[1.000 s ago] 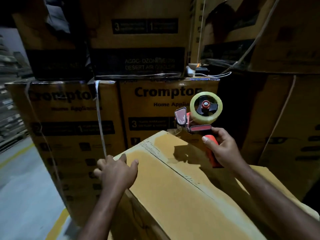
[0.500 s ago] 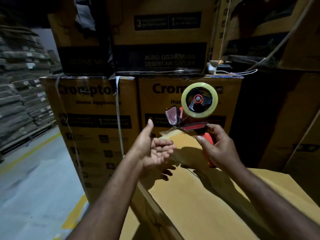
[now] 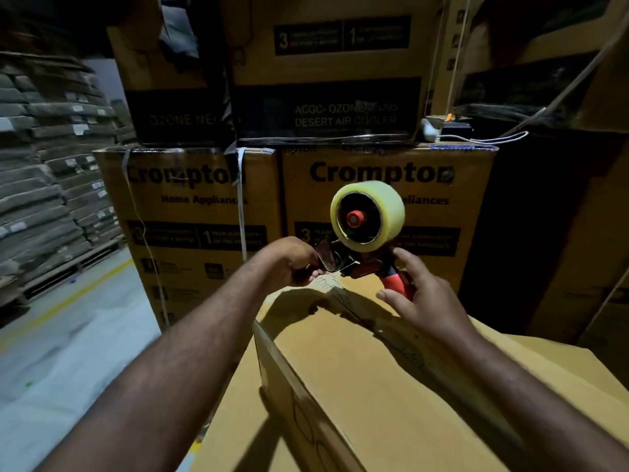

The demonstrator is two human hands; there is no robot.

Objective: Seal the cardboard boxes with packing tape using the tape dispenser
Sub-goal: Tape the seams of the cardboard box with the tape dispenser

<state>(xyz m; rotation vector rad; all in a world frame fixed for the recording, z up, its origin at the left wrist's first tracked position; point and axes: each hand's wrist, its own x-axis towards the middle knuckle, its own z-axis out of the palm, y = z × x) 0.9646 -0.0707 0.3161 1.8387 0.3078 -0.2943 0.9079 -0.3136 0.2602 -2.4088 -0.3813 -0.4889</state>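
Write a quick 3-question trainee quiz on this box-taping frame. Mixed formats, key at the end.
1. True or false: the right hand holds the tape dispenser by its red handle.
2. The left hand is: A) at the dispenser's front end, over the far edge of the cardboard box; B) hanging at the person's side; C) flat on the floor.
3. Fill in: the stacked boxes behind read "____ Home Appliances".
Key: 1 true; 2 A; 3 Crompton.

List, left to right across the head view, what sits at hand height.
Grey stacked flat sheets → white strap on brown printed cardboard box → left hand → yellowish tape roll on red-handled tape dispenser → right hand.
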